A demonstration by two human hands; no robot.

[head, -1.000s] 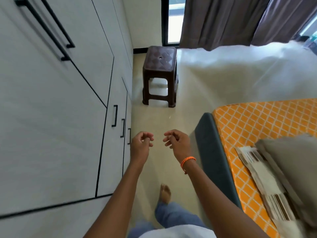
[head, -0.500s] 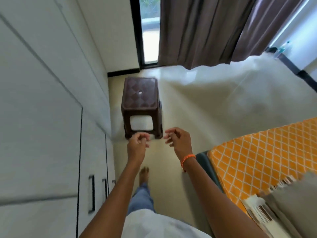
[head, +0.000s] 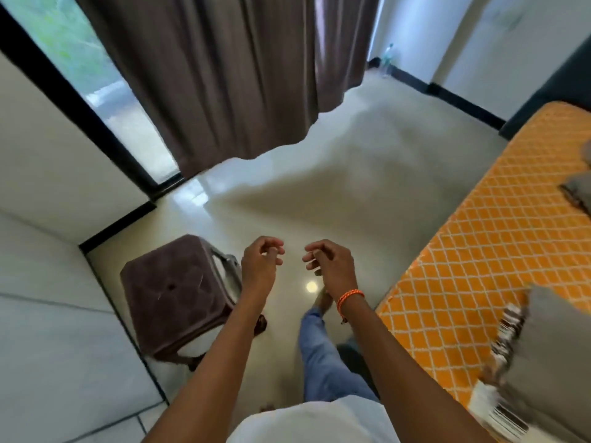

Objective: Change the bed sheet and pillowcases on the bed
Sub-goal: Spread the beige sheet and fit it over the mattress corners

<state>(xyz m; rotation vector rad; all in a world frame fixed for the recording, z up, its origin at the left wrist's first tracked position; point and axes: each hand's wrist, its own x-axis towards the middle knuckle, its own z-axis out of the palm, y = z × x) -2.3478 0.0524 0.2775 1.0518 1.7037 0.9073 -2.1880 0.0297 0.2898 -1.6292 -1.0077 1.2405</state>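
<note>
The bed (head: pixel 486 273) lies along the right, covered with an orange sheet with a white lattice pattern. A folded grey and striped cloth (head: pixel 537 372) rests on it at the lower right, and another grey cloth (head: pixel 579 193) shows at the right edge. My left hand (head: pixel 260 262) and my right hand (head: pixel 329 266) hover side by side above the floor, left of the bed. Both have loosely curled fingers and hold nothing. An orange band circles my right wrist.
A brown plastic stool (head: pixel 179 295) stands just left of my left forearm, beside the white wardrobe (head: pixel 57 330). Brown curtains (head: pixel 230 75) hang over a glass door ahead. Pale floor (head: pixel 335 180) stretches toward a far wall where a bottle (head: pixel 388 55) stands.
My view has moved forward and turned right: the stool went from ahead to my left side, and more of the bed and floor appears. My hands keep the same empty, curled pose.
</note>
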